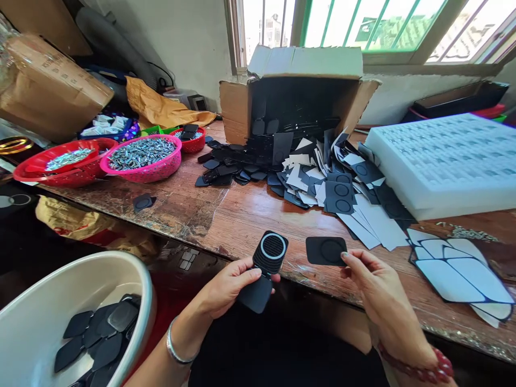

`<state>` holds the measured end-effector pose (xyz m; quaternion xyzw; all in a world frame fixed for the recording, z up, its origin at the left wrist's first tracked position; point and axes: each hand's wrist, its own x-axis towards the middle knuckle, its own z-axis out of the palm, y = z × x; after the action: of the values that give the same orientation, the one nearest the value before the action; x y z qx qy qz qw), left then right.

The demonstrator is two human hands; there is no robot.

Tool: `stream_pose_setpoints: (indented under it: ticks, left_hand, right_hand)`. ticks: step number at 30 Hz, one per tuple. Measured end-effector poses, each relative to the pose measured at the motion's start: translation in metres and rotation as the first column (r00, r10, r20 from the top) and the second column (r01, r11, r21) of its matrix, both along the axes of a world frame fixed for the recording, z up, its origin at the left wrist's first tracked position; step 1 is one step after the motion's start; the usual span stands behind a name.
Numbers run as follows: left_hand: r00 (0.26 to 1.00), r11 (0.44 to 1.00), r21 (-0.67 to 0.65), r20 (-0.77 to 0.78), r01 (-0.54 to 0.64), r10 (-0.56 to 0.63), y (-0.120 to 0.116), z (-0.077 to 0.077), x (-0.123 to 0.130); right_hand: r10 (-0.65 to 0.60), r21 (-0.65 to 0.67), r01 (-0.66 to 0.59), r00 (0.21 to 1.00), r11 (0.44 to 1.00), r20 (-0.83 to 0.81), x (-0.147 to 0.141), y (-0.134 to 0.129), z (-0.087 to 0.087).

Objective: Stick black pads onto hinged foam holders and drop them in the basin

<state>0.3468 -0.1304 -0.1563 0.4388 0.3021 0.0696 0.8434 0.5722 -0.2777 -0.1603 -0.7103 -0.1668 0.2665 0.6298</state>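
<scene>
My left hand [231, 285] grips a black hinged flat piece [258, 295], opened out, with a pale ring on its upper panel. The thumb lies across its middle near the hinge. To the right, my right hand [377, 285] pinches a thin black rectangular sheet [325, 251] with a round mark by its right edge. The two pieces are apart, both near the table's front edge. Beyond them a heap of black and white sheets [300, 174] spreads over the wooden table [250, 215], some sheets printed with circles.
An open cardboard box [237, 113] lies behind the heap. Pink [141, 174] and red baskets [56, 180] of small metal parts stand left. A white foam block [455, 188] and rounded white sheets [463, 269] sit right. A cream tub [147, 301] with black pieces is lower left.
</scene>
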Motion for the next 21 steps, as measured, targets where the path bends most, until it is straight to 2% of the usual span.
stream_pose_setpoints:
  ticks: [3, 5, 8, 13, 17, 21]
  left_hand:
    - [0.993, 0.991, -0.065, 0.022, 0.12, -0.119, -0.003, -0.004, 0.002]
    - [0.978, 0.976, -0.076, 0.005, 0.206, -0.206, -0.008, -0.006, 0.006]
    - [0.954, 0.953, -0.067, -0.028, 0.296, -0.298, -0.013, -0.009, 0.011]
    - [0.931, 0.932, -0.059, -0.062, 0.356, -0.36, -0.015, -0.006, 0.013]
    - [0.922, 0.924, -0.067, -0.079, 0.376, -0.38, -0.014, -0.003, 0.012]
    - [0.915, 0.916, -0.074, -0.055, 0.395, -0.399, -0.014, -0.003, 0.011]
  right_hand:
    - [0.139, 0.066, -0.127, 0.962, 0.99, -0.235, -0.005, -0.001, 0.002]
    - [0.219, 0.07, -0.207, 0.933, 0.976, -0.287, -0.014, 0.0, 0.003]
    - [0.268, 0.068, -0.26, 0.914, 0.963, -0.306, -0.028, 0.001, 0.002]
    - [0.329, 0.101, -0.315, 0.858, 0.944, -0.396, -0.034, 0.0, -0.004]
    - [0.302, 0.085, -0.295, 0.853, 0.952, -0.426, -0.034, -0.002, -0.005]
    - [0.357, 0.099, -0.349, 0.833, 0.932, -0.422, -0.034, -0.003, -0.005]
